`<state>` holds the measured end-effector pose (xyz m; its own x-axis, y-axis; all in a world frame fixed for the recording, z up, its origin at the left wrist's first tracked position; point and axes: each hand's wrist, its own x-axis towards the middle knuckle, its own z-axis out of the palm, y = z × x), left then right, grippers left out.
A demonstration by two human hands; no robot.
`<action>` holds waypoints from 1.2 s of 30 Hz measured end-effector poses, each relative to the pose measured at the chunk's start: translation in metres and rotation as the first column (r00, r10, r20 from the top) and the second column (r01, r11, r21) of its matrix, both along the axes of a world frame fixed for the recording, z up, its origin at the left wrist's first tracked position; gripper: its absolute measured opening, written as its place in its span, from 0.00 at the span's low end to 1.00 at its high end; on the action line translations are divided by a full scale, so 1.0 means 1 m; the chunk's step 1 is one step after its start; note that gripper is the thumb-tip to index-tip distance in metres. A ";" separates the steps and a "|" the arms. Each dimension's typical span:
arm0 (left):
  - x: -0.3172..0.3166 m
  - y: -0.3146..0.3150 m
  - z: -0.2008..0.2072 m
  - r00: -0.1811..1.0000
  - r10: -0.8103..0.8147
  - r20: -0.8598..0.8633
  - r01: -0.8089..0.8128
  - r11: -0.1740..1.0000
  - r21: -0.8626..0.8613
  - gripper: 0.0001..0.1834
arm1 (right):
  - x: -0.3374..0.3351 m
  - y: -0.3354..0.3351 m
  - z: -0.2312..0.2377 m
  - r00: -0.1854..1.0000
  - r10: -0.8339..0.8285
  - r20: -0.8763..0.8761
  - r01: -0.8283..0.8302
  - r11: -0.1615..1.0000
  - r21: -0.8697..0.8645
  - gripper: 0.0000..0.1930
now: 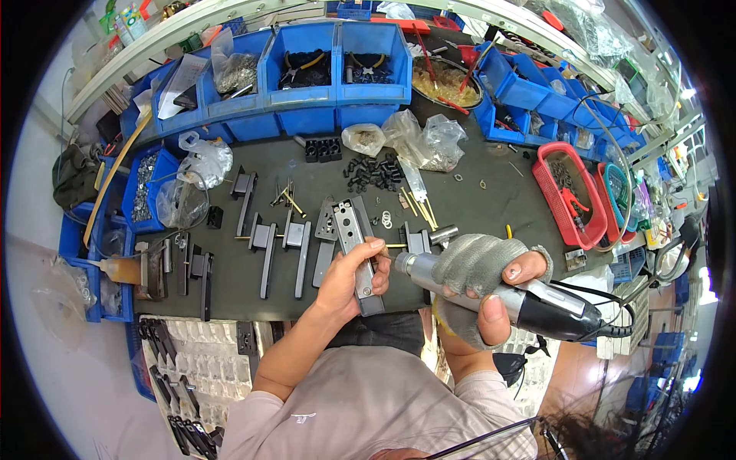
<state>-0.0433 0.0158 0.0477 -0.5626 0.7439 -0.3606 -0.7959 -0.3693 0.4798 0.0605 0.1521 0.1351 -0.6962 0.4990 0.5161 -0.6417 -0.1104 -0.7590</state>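
My bare left hand is closed around a long narrow metal plate with several holes, tilted over the front of the table. In my right hand, which wears a grey glove with bare fingertips showing, is a silver and black electric screwdriver. Its nose points left at the plate, close to my left fingers; whether the bit touches the plate I cannot tell. Left of the plate, dark T-shaped metal assemblies lie on the table, and another one sits behind the screwdriver's nose.
Blue bins of small parts line the back of the dark table. Black small pieces are heaped mid-table beside plastic bags. A red basket stands right. Black parts lie in a pale tray at front left.
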 end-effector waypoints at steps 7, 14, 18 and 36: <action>0.003 0.002 0.003 1.000 0.017 0.015 -0.016 0.999 -0.038 0.09 | -0.004 0.002 -0.002 0.999 -0.021 -0.041 0.021 1.000 0.004 0.21; 0.002 0.001 -0.001 1.000 0.005 0.007 -0.005 1.000 0.004 0.09 | -0.004 0.003 -0.005 0.999 -0.004 -0.048 0.006 0.998 0.055 0.21; 0.003 0.002 -0.002 1.000 0.001 0.024 -0.002 1.000 0.018 0.09 | -0.002 0.002 -0.004 0.999 -0.026 -0.027 0.027 0.999 0.025 0.21; 0.003 0.001 -0.006 0.998 -0.006 -0.059 0.004 0.999 -0.033 0.09 | -0.005 0.004 -0.001 1.000 -0.009 -0.022 0.010 1.000 0.020 0.22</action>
<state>-0.0405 0.0171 0.0416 -0.5802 0.7347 -0.3515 -0.7676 -0.3489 0.5377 0.0559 0.1562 0.1343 -0.6796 0.4948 0.5415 -0.6595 -0.0889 -0.7464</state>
